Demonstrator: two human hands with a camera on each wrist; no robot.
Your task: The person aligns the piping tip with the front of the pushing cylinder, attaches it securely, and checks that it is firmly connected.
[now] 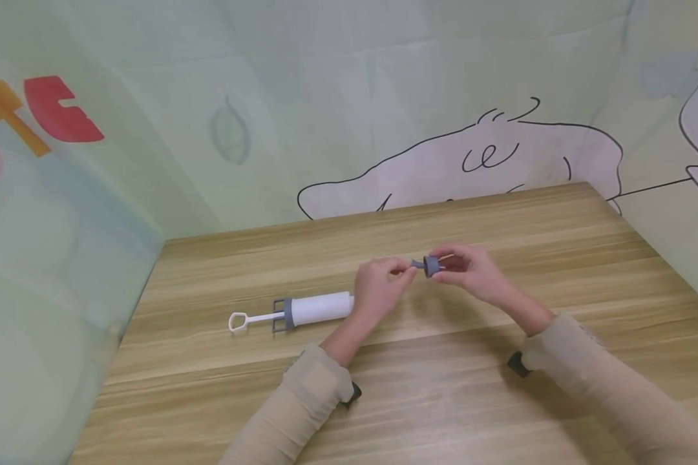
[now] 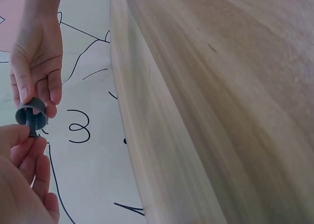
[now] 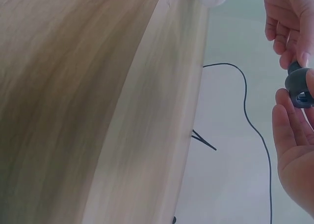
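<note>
Out above the table, my right hand (image 1: 471, 272) grips a dark grey ring cap (image 1: 432, 267) between thumb and fingertips. In the left wrist view the cap (image 2: 39, 120) shows ridges like threads inside its open end. My left hand (image 1: 377, 289) pinches a slim grey nozzle-like piece (image 1: 418, 265) by its end. Its other end points into the cap's opening, which faces the left hand. Behind the left hand lies a white plunger-type tube (image 1: 320, 309), with a grey end piece and a white loop handle; the hand hides its right end.
The wood-grain table (image 1: 442, 400) runs back to a cloth backdrop (image 1: 326, 84) with printed drawings, which also hangs at both sides. A dark band (image 1: 351, 392) sits at the left wrist, and another dark piece (image 1: 519, 364) at the right.
</note>
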